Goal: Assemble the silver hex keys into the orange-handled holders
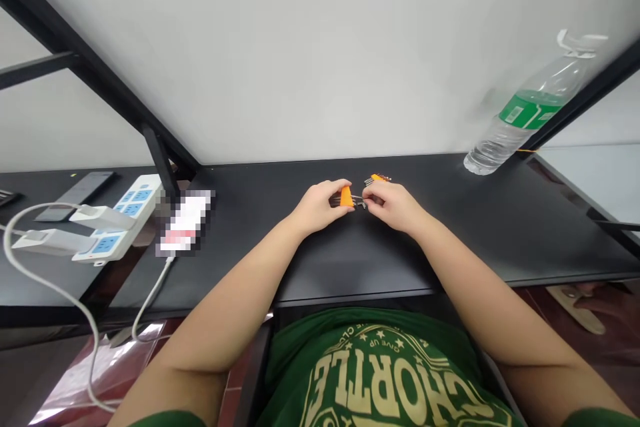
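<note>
Between thumb and fingers, my left hand (pixel 325 205) grips an orange hex key holder (pixel 347 197) just above the black table. Dark metal hex keys (pixel 359 201) stick out of its right side toward my other hand. My right hand (pixel 393 205) is closed in a pinch at the far ends of these keys. Whether it grips one key or several is too small to tell. Behind my right fingers lies a second orange holder (pixel 379 177) with several thin metal keys in it.
A large clear water bottle (pixel 523 113) with a green label stands at the back right. On the left are a phone (pixel 185 223) on a white cable and a white power strip (pixel 125 213) with chargers plugged in. Black frame bars (pixel 100 80) rise at both sides.
</note>
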A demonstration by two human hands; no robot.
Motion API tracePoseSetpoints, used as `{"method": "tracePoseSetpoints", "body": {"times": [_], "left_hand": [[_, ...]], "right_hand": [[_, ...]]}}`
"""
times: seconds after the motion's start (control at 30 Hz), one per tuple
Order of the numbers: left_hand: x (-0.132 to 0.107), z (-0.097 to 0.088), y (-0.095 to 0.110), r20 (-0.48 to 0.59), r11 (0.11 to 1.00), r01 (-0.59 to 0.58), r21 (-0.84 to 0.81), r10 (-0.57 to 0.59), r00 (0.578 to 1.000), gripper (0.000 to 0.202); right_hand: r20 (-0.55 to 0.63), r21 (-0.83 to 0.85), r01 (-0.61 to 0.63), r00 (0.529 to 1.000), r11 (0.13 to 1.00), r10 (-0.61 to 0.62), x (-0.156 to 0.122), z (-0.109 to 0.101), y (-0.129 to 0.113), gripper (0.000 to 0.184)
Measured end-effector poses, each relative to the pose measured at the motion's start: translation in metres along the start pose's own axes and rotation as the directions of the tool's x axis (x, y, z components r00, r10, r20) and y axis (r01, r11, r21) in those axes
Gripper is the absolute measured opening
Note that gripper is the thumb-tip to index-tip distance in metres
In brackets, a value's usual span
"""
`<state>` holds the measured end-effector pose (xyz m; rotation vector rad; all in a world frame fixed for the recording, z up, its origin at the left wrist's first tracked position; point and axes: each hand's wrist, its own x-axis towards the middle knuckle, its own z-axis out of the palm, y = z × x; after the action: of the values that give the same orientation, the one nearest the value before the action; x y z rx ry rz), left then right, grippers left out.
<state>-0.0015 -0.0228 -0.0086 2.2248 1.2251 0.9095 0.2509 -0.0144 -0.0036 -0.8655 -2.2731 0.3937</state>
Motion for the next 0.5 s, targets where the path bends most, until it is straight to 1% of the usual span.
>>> {"method": "tracePoseSetpoints", "body": {"times": [0.07,0.2,0.4,0.5], "left_hand": [[-0.0003,-0.0002,0.0015,-0.004,1.000,-0.004,0.018,0.004,1.000,0.052],[-0.0006,-0.0026,0.0037,-0.031,0.999,-0.004,0.039,0.005,1.000,0.052],[-0.0006,-0.0050,0.0093,-0.004,0.996,-0.042,0.082,0.042,0.999,0.051],[-0.0004,-0.0052,0.0102,-0.013,0.995,-0.049,0.088,0.051,0.999,0.051]], "right_hand": [[-0.012,-0.003,0.028,1.000,1.000,-0.028,-0.0001,0.0005,-0.0007,0.015],[-0.034,-0.013,0.043,0.998,0.999,-0.043,-0.0004,-0.0004,0.0006,0.018],[-0.028,-0.021,0.049,0.998,0.999,-0.050,-0.0009,-0.0003,-0.0009,0.019],[-0.049,-0.041,0.042,0.998,0.998,-0.044,-0.0016,-0.0012,-0.0021,0.019]]}}
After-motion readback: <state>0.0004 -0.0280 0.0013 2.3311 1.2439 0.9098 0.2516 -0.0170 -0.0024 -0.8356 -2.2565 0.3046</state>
